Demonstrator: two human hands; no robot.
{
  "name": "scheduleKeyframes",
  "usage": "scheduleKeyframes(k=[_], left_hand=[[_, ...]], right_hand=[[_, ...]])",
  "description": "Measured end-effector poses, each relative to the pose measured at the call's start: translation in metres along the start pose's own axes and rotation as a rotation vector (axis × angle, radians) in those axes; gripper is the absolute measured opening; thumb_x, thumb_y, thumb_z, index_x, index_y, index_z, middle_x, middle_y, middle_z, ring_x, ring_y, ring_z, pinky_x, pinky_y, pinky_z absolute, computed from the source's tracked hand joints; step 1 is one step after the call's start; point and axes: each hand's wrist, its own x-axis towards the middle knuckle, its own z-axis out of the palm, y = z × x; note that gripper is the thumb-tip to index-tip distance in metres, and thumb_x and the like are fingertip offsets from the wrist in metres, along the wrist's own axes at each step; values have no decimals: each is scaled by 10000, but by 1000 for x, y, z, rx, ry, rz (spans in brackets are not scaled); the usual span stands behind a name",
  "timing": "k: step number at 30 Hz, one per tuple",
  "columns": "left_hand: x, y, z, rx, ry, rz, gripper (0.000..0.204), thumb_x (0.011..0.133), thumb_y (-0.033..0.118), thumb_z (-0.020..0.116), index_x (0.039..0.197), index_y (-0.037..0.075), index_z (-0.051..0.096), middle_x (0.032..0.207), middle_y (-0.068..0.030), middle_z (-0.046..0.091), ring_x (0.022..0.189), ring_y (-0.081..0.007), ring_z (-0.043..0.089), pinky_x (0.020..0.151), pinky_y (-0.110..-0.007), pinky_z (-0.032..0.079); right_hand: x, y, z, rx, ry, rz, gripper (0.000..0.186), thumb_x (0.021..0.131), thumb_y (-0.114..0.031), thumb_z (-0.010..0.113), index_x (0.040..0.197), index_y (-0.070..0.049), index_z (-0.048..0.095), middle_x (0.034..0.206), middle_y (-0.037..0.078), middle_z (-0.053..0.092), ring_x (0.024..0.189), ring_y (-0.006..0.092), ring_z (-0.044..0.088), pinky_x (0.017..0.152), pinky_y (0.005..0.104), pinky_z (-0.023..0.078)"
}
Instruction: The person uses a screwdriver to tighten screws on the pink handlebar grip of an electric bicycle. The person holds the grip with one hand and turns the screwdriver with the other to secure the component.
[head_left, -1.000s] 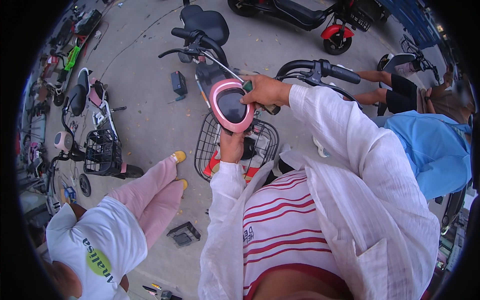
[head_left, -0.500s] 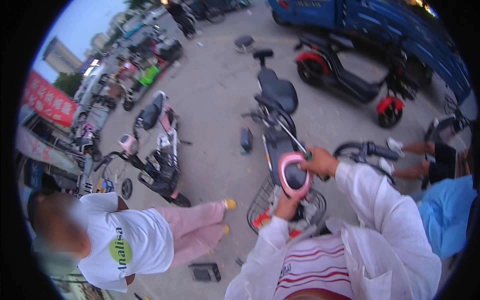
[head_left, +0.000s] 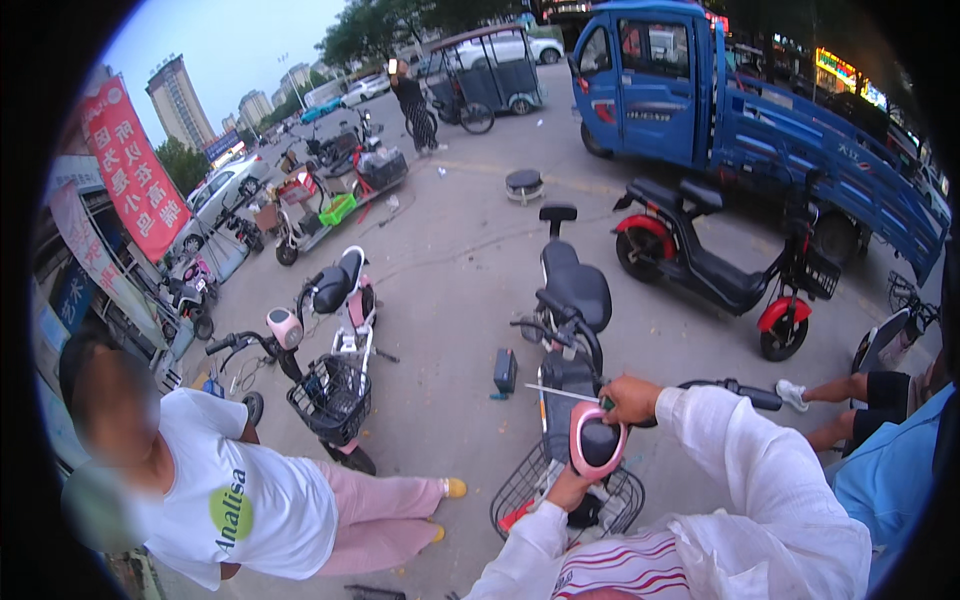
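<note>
A pink headlight housing (head_left: 575, 440) with a dark oval face is in front of me, above the wire basket (head_left: 512, 490) of an electric scooter. My left hand (head_left: 567, 490) is closed on the housing's lower edge, its fingers partly hidden beneath. At the housing's upper right, my right hand (head_left: 632, 400) is closed around the green handle of a screwdriver (head_left: 562, 393). The thin metal shaft points left over the scooter's footboard, its tip touching nothing. Beyond stand the scooter's handlebar and black seat (head_left: 578, 290). Red and white items lie partly hidden in the basket.
A small dark box (head_left: 505, 370) lies left of the scooter. A pink-and-white scooter (head_left: 335, 400) and a person in a white T-shirt (head_left: 240, 490) stand left. Right are a black-and-red scooter (head_left: 710, 250), a blue cargo tricycle (head_left: 650, 90) and another person's leg (head_left: 835, 430). A round stool (head_left: 524, 185) stands farther off.
My view has tilted up, showing more of the street. The screwdriver has swung from pointing up and left to nearly level leftward. Both hands keep hold of their things.
</note>
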Motion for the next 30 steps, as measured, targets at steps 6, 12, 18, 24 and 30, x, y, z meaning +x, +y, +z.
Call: scheduleKeyframes(k=[6, 12, 18, 24, 30], left_hand=[[7, 32, 10, 513, -18, 162, 531, 862, 234, 759, 1325, 47, 577, 1188, -53, 655, 1095, -152, 601, 936, -310, 478], [2, 36, 35, -141, 97, 74, 332, 956, 201, 631, 1245, 43, 592, 1076, -70, 672, 901, -166, 652, 712, -293, 529], [1, 18, 31, -174, 106, 34, 363, 998, 181, 602, 1323, 40, 520, 1165, -45, 642, 921, -124, 636, 710, -273, 500], [0, 17, 24, -64, 48, 20, 307, 945, 211, 678, 1174, 29, 583, 977, -41, 659, 796, -137, 611, 703, -287, 467], [4, 14, 17, 125, 67, 38, 385, 907, 140, 707, 1242, 30, 552, 989, -38, 666, 816, -132, 633, 704, -268, 496]], right_hand=[[-15, 13, 13, 99, 303, 141, 304, 762, -252, 756, 969, -46, 672, 929, 230, 695, 906, 401, 672, 792, 463, 521], [-95, -77, 59, 118, 326, -39, 493, 810, -233, 761, 1240, -94, 566, 1223, 128, 577, 965, 386, 645, 793, 448, 548], [-81, -70, 57, -131, 187, 3, 593, 770, -209, 769, 1289, -53, 527, 1154, 135, 582, 901, 350, 676, 712, 438, 556], [-74, -71, 48, -165, 227, 80, 876, 637, -148, 842, 1376, 85, 434, 1132, 216, 573, 879, 359, 694, 727, 414, 577], [-67, -70, 42, -240, 159, 106, 957, 585, -141, 855, 1409, 63, 415, 1227, 242, 520, 801, 376, 701, 701, 410, 592]])
